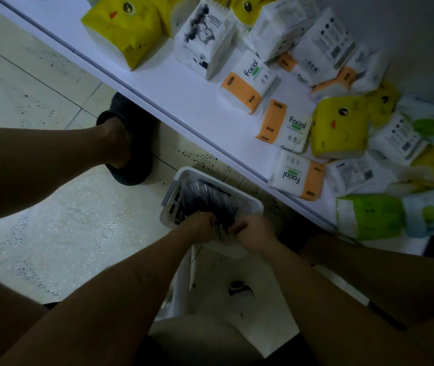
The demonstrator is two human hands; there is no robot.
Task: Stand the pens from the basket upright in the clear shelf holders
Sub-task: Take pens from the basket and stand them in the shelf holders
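Note:
A white basket sits on the tiled floor beside the shelf's lower edge, filled with several dark pens. Both my hands are down inside its near end. My left hand curls round a bunch of the pens. My right hand grips the same bunch from the other side. The pens between the two hands are partly hidden by my fingers. No clear holder is in view.
A white shelf runs diagonally above the basket, loaded with yellow, white and orange tissue packs. My foot in a dark slipper stands left of the basket. A white stool is below my arms.

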